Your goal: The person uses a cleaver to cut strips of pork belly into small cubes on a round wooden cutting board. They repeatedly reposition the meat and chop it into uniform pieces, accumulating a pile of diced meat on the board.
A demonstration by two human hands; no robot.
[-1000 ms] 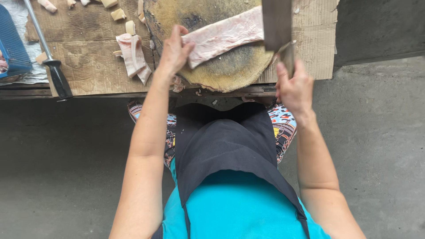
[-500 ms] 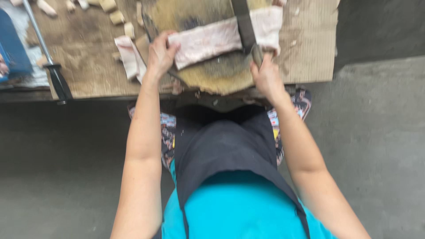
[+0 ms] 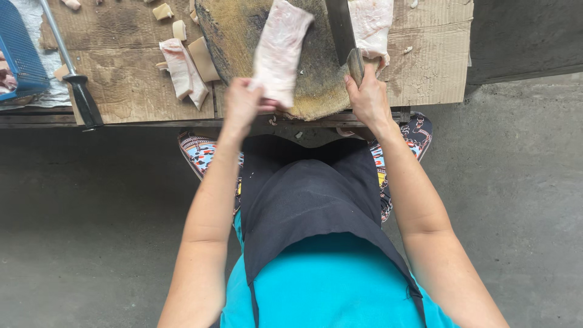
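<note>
A round wooden chopping block (image 3: 316,73) rests on a cardboard-covered table (image 3: 121,79). My left hand (image 3: 243,103) grips the near end of a pale slab of pork (image 3: 280,48), lifted and turned lengthwise over the block. My right hand (image 3: 367,97) holds the handle of a cleaver (image 3: 341,30), whose blade points away across the block. Another piece of pork (image 3: 370,21) lies on the block to the right of the blade.
Cut strips of pork (image 3: 182,70) and small bits lie on the cardboard to the left. A sharpening steel with a black handle (image 3: 76,85) rests near the table edge. A blue basket (image 3: 21,51) stands at far left. Below is a grey concrete floor (image 3: 91,212).
The slab has been cut in two. My left hand has pulled the left piece away and turned it lengthwise; the cleaver stays by the right piece.
</note>
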